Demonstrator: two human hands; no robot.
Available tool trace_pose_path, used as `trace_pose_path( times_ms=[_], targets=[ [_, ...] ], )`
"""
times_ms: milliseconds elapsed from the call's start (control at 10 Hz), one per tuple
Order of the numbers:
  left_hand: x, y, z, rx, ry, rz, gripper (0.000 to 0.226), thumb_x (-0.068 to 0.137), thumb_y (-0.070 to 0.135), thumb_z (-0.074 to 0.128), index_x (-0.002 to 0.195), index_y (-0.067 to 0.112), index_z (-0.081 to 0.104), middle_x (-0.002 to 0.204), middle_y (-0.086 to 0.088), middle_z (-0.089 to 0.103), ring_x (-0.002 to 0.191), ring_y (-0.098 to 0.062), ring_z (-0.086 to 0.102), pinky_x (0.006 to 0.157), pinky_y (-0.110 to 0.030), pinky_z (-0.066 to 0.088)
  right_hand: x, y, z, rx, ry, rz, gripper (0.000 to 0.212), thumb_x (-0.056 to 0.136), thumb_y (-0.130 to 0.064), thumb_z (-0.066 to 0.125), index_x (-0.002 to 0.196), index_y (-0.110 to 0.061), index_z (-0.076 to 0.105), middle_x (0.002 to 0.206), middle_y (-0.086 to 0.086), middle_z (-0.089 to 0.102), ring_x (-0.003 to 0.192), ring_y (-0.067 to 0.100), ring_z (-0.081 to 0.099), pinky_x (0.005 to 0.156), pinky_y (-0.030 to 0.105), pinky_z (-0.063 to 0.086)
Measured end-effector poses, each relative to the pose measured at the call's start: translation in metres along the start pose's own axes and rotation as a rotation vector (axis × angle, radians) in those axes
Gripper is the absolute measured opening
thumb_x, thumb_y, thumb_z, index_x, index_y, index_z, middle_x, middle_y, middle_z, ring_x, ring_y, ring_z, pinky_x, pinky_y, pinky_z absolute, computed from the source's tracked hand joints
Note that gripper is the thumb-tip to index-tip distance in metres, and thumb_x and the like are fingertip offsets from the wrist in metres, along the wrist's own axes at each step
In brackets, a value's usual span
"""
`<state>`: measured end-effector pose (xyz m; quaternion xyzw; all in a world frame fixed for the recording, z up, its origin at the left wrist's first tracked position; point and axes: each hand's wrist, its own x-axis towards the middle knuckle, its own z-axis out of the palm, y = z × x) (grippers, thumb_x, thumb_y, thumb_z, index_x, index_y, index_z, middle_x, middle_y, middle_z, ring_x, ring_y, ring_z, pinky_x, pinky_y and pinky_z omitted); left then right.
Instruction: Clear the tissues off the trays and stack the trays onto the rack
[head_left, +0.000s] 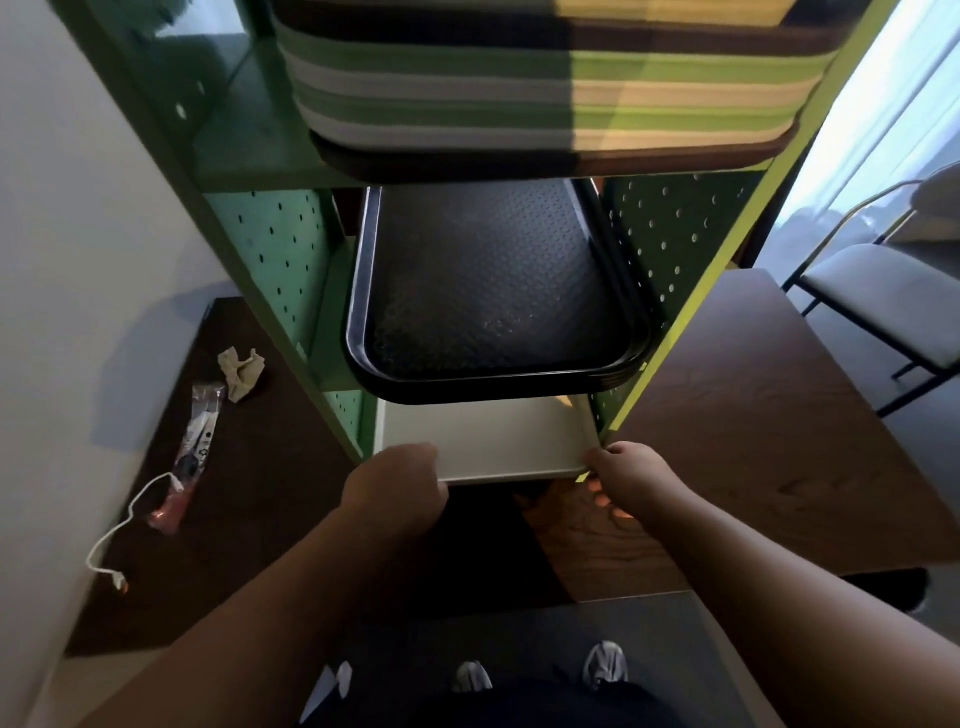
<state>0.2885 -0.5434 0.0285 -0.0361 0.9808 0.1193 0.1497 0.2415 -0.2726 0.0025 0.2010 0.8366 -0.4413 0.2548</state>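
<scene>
White rectangular plastic tray (493, 441): lowest shelf of green perforated metal rack (270, 260), beneath black textured trays (493, 296). Left hand (397, 483) and right hand (631, 480) fingers clamped on its front edge.

Both hands grip the near edge of a flat white plastic tray (488, 441) lying on the lowest visible shelf of a green perforated metal rack (270, 249). The left hand (397, 483) holds the tray's left corner, the right hand (631, 475) its right corner, fingers (605, 496) curled beneath. Just above sits a stack of black textured trays (493, 291); higher up, a pile of green, white and brown trays (545, 88). On the dark wooden surface (753, 415), left of the rack, lie a crumpled tissue (241, 371), a plastic wrapper (192, 441) and a white cable (130, 519).
</scene>
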Motion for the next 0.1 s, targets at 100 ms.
trace_pose_path(
  times_ms=[100],
  targets=[
    [-0.0004, 0.0329, 0.0055, -0.065, 0.023, 0.104, 0.052, 0.09, 0.04, 0.057, 0.141, 0.025, 0.054, 0.138, -0.003, 0.063, 0.125, -0.025, 0.059, 0.103, -0.038, 0.048, -0.0003, 0.0039, -0.0069, -0.021, -0.045, 0.0, 0.032, 0.097, -0.037, 0.054, 0.096, -0.01, 0.071, 0.078, 0.007, 0.071, 0.066, 0.021, 0.062, 0.061, 0.033, 0.046]
  ],
)
